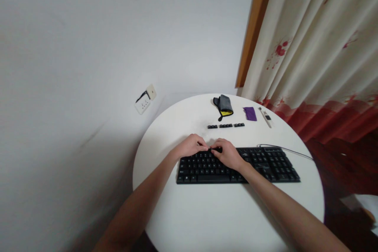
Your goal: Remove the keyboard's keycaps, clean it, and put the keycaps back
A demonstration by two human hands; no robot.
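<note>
A black keyboard (209, 178) lies across the round white table, its keys facing up. Both hands meet at its top edge, left of the middle. My left hand (191, 146) is closed in a pinch, fingertips at the top row of keys. Close beside it, my right hand (229, 155) curls over the same row with thumb and fingers pinched together. Whatever sits between the fingertips is too small and too covered to make out. Behind the hands, several loose black keycaps (226, 125) stand lined up in three short groups on the table.
The white table (189, 216) stands against a wall with a power socket (143, 104). Toward its far side lie a folded grey and yellow cloth (226, 104), a purple cloth (250, 113) and a slim brush-like tool (266, 117). The keyboard's cable (295, 152) runs off the right edge. A curtain (295, 55) hangs at right.
</note>
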